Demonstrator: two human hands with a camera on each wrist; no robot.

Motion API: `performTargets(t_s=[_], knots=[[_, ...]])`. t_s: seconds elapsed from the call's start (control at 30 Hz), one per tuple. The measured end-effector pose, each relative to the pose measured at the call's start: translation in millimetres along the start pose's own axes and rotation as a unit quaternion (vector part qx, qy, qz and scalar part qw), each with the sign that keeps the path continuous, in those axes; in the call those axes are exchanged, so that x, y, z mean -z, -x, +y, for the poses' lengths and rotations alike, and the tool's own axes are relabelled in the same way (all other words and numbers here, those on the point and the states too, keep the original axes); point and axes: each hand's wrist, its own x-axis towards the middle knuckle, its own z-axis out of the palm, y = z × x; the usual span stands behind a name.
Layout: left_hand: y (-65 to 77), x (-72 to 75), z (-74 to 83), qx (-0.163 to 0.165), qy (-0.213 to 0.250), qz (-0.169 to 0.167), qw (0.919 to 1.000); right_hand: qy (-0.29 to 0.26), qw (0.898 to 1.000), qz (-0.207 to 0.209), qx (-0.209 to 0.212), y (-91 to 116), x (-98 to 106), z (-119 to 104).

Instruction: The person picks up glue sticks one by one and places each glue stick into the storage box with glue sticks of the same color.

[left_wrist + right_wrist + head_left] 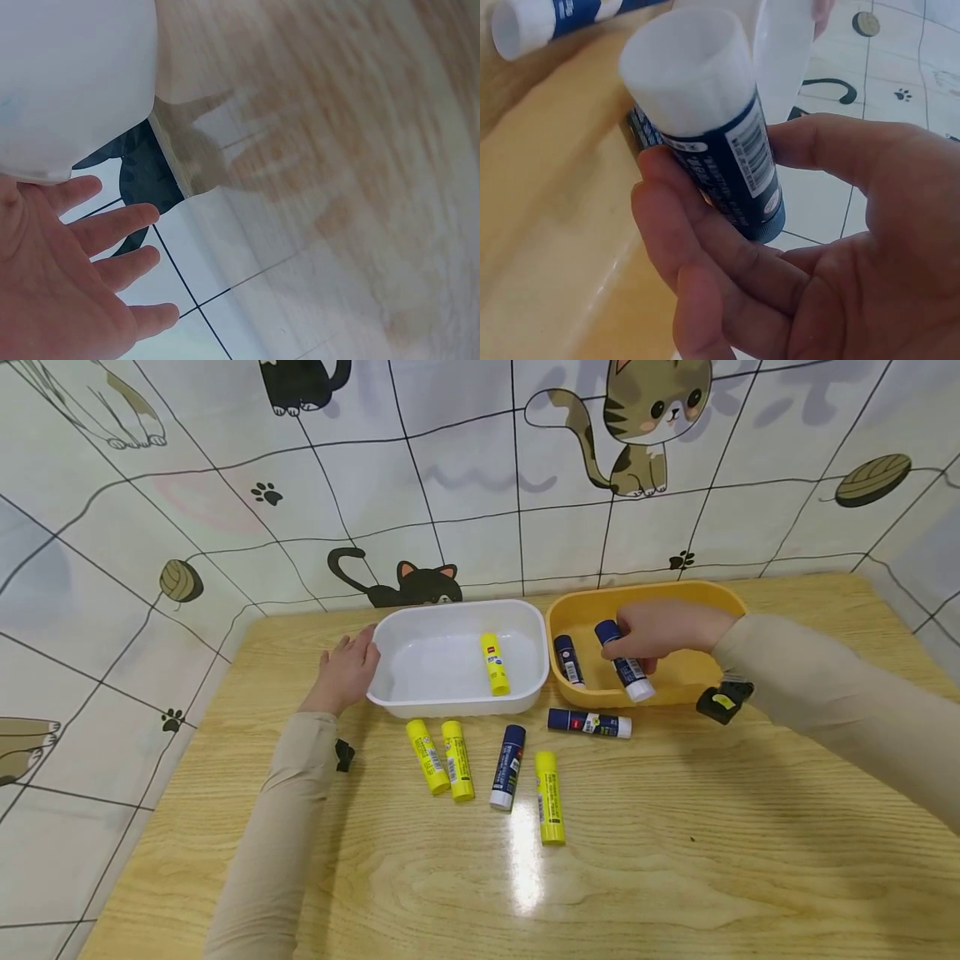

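Observation:
My right hand (663, 631) grips a dark blue glue stick (627, 664) over the orange tray (693, 681). In the right wrist view the white end of that glue stick (697, 71) points toward the camera, thumb on one side and fingers round the other. Another blue glue stick (570, 660) lies inside the orange tray at its left end. At the left end of the white tray (459, 706), my left hand (345, 672) touches the rim with fingers spread. The left wrist view shows that hand (82, 270) with straight fingers beside the white tray wall (82, 82).
A yellow glue stick (495, 664) lies in the white tray. In front of the trays are two blue glue sticks, one upright in view (508, 767) and one crosswise (589, 723), plus yellow ones (550, 797), (427, 757), (457, 760). A cat-print cloth (465, 485) hangs behind the wooden table (645, 877).

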Motion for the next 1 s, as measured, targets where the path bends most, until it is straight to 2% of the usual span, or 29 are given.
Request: performTargets(t_s=[0.27, 0.53, 0.83, 1.0], knots=[[-0.2, -0.5, 0.1, 0.004, 0.001, -0.004, 1.0000, -0.002, 1.000, -0.029, -0.012, -21.6, 9.1, -2.4], [-2.2, 0.3, -0.7, 0.005, 0.003, -0.006, 1.0000, 0.015, 0.997, -0.060, -0.041, -42.5, 13.6, -3.2], [-3.8, 2.1, -1.8, 0.000, 0.005, -0.008, 1.0000, -0.019, 0.985, -0.135, -0.104, -72.3, 10.2, -9.8], [-4.1, 1.8, -2.5, 0.006, 0.005, -0.015, 0.9999, -0.046, 0.980, -0.150, -0.120, -80.5, 6.1, -12.4]])
